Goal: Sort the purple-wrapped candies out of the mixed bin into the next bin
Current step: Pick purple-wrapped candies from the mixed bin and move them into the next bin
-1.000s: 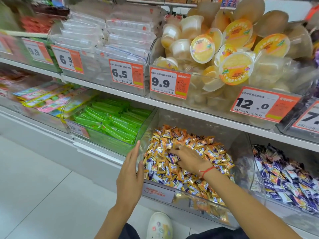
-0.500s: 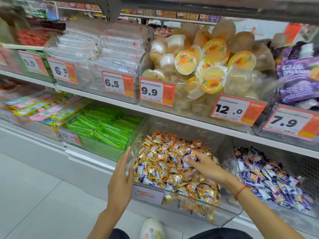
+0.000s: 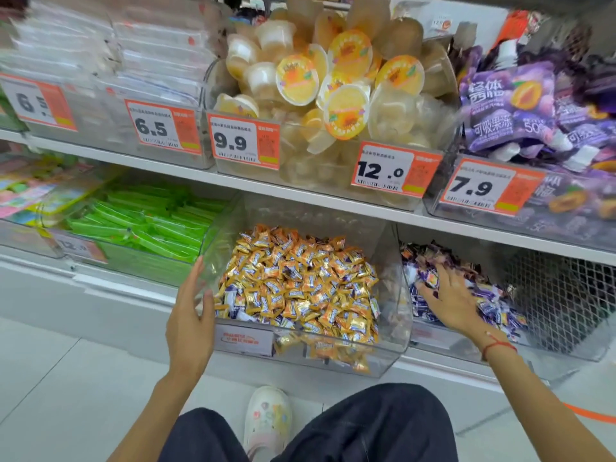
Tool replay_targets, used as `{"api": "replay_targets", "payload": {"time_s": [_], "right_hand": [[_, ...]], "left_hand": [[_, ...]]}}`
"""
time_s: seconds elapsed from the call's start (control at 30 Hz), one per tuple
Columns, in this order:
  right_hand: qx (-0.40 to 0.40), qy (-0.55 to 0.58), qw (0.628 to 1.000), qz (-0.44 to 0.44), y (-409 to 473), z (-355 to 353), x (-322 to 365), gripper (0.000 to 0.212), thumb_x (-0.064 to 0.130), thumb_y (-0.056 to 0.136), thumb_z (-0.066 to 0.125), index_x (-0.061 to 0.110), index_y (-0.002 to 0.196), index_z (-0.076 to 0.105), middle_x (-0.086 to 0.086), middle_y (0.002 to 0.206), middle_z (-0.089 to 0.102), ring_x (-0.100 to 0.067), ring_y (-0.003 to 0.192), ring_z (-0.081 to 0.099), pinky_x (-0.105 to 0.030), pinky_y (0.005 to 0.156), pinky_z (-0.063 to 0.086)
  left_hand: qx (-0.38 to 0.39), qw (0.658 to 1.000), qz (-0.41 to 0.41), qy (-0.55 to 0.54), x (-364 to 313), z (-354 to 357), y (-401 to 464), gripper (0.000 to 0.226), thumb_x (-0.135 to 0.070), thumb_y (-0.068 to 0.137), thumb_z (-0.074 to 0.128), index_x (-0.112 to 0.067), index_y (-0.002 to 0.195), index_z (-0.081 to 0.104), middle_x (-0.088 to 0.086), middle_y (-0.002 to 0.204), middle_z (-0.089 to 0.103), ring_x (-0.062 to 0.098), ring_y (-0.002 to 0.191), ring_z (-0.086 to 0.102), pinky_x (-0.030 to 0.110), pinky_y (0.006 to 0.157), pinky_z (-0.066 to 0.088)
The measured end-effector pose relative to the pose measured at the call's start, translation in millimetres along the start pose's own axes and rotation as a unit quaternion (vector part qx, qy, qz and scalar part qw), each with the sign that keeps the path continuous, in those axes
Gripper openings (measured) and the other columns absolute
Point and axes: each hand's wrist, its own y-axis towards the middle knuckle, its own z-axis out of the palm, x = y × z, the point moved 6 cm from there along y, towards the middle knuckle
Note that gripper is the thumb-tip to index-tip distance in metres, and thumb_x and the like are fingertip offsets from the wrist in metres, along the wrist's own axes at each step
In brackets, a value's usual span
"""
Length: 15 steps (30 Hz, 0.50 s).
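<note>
Head cam: left hand (image 3: 190, 323) lies flat against the mixed bin (image 3: 396, 315) wall, grip released. Right hand (image 3: 448, 300) is spread over the purple candies (image 3: 493, 305) in the next bin (image 3: 566, 345), fingers loose, holding nothing I can make out.

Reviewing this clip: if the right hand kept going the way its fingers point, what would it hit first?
The right hand points up and left over the purple candies; it would likely meet more of that pile, then the bin's clear wall. Depth is uncertain.
</note>
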Motion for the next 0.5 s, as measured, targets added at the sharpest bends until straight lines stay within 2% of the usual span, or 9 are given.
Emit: {"api": "replay_targets", "payload": {"time_s": [0.03,0.1,0.13,0.2,0.27,0.33,0.4,0.47,0.5], "right_hand": [[0.028,0.003,1.000,0.010,3,4,-5,0.073,0.053,0.094,0.044,0.020,0.152,0.013,-0.009,0.160,0.009,-0.032,0.147,0.003,-0.052,0.115,0.011],[0.006,-0.024,1.000,-0.013,1,-5,0,0.075,0.055,0.091,0.047,0.024,0.152,0.016,-0.010,0.160,0.008,-0.035,0.146,0.004,-0.054,0.116,0.012],[-0.039,-0.041,0.998,-0.033,-5,-15,9,0.070,0.047,0.092,0.052,0.022,0.150,0.023,-0.014,0.158,0.015,-0.038,0.144,0.011,-0.056,0.114,0.018],[-0.172,-0.003,0.980,-0.101,-24,-34,37,0.054,0.022,0.091,0.061,0.014,0.141,0.043,-0.021,0.144,0.039,-0.042,0.133,0.034,-0.054,0.107,0.032],[-0.269,0.091,0.940,-0.186,-56,-50,85,0.038,0.015,0.089,0.055,0.014,0.126,0.058,-0.013,0.126,0.057,-0.034,0.118,0.050,-0.043,0.100,0.041],[-0.237,0.148,0.919,-0.277,-74,-43,145,0.025,0.021,0.093,0.055,0.023,0.117,0.063,0.002,0.116,0.062,-0.019,0.111,0.054,-0.033,0.094,0.042],[-0.122,0.138,0.900,-0.394,-76,-15,211,0.025,0.030,0.094,0.056,0.032,0.118,0.061,0.010,0.118,0.061,-0.008,0.114,0.051,-0.029,0.097,0.041],[-0.022,0.061,0.846,-0.529,-91,5,269,0.030,0.035,0.095,0.053,0.029,0.123,0.061,0.005,0.123,0.062,-0.005,0.119,0.044,-0.030,0.102,0.040],[-0.028,0.017,0.797,-0.603,-103,7,292,0.027,0.033,0.095,0.056,0.021,0.118,0.064,-0.004,0.113,0.068,-0.001,0.114,0.044,-0.028,0.101,0.040]], "left_hand": [[0.002,1.000,0.000,-0.004,-2,-1,0,0.055,-0.021,0.099,0.044,-0.043,0.146,0.026,-0.012,0.140,0.047,0.008,0.115,0.052,0.032,0.086,0.046],[0.003,1.000,-0.005,-0.010,-3,-2,0,0.060,-0.028,0.097,0.044,-0.043,0.148,0.018,-0.016,0.137,0.047,0.007,0.114,0.052,0.032,0.085,0.047],[0.003,1.000,-0.014,-0.014,-2,-2,0,0.061,-0.030,0.096,0.045,-0.043,0.148,0.016,-0.018,0.136,0.047,0.008,0.114,0.053,0.032,0.085,0.046],[0.006,0.999,-0.035,-0.019,2,-2,-1,0.058,-0.035,0.094,0.046,-0.041,0.146,0.023,-0.023,0.133,0.047,0.012,0.117,0.055,0.035,0.088,0.047],[0.014,0.998,-0.051,-0.016,4,-3,-2,0.051,-0.043,0.094,0.046,-0.040,0.143,0.031,-0.032,0.127,0.046,0.013,0.115,0.056,0.037,0.089,0.049],[0.017,0.998,-0.054,-0.008,2,-5,-3,0.046,-0.054,0.095,0.035,-0.044,0.140,0.034,-0.035,0.123,0.045,0.007,0.108,0.056,0.035,0.087,0.048],[0.017,0.998,-0.063,-0.010,0,-9,-2,0.045,-0.056,0.095,0.026,-0.048,0.137,0.038,-0.033,0.120,0.049,0.003,0.108,0.053,0.033,0.087,0.047],[0.025,0.996,-0.081,-0.015,2,-11,-1,0.037,-0.053,0.100,0.026,-0.054,0.134,0.039,-0.033,0.106,0.055,-0.003,0.099,0.057,0.038,0.085,0.052],[0.031,0.995,-0.089,-0.013,3,-12,0,0.035,-0.051,0.100,0.027,-0.058,0.132,0.038,-0.032,0.093,0.057,-0.010,0.087,0.058,0.040,0.082,0.054]]}}
